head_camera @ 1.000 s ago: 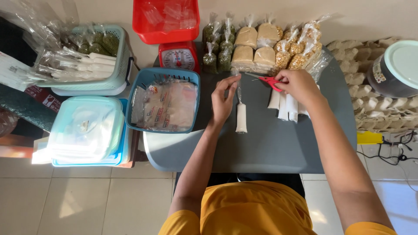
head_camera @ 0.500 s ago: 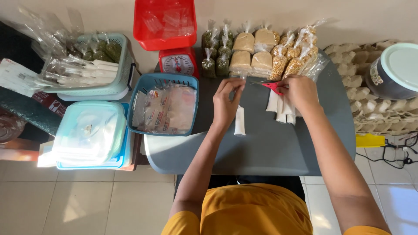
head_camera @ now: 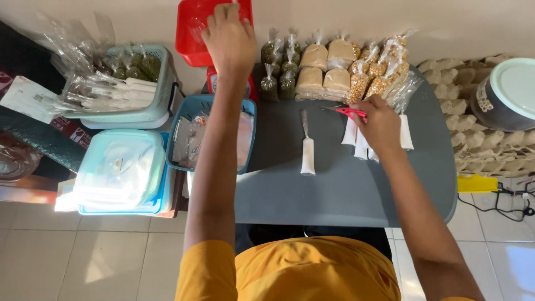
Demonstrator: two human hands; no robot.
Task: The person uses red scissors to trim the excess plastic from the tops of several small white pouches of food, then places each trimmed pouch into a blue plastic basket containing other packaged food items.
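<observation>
Since the earlier frame, left hand has left the white packet and reached far into the red basket; fingers curled, grip cannot be told. Packet lies alone mid-worktop. Right hand pinches red scissors over more packets. Grey worktop, tiled floor.

Red-handled scissors: held in right hand, blades pointing left, above far counter. Red plastic basket: far left of centre, against wall, left hand inside.
</observation>
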